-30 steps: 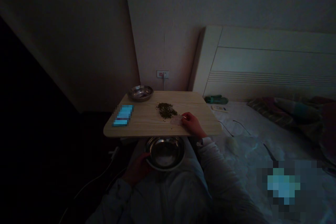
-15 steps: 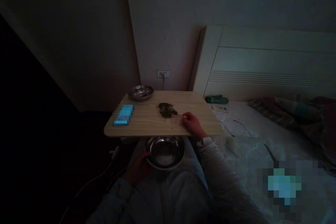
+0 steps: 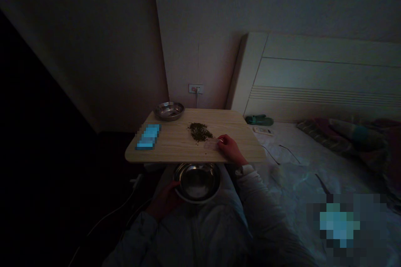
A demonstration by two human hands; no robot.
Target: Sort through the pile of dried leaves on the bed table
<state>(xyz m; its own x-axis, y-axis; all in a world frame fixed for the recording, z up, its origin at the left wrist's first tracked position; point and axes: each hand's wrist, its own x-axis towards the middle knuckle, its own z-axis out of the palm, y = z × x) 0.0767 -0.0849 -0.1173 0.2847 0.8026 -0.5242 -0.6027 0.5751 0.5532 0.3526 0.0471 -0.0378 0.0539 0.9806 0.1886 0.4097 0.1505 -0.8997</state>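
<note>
Right hand (image 3: 230, 148)'s pinching some clear sheet (image 3: 211, 144) by the pile (image 3: 199, 132), decent room to table (image 3: 175, 152) edges; left hand (image 3: 166, 200)'s gripping my lap bowl (image 3: 198, 183).

A heap of granules (image 3: 199, 132) lies on the desk (image 3: 175, 150), one bowl (image 3: 169, 117) behind it to the left. A second bowl (image 3: 196, 182) is before the desk, over the lap (image 3: 230, 194); the bed (image 3: 284, 132) stands right.

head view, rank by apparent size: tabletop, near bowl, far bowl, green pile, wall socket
1. Tabletop
2. Near bowl, though nearness may exaggerate it
3. Far bowl
4. Green pile
5. Wall socket
</note>
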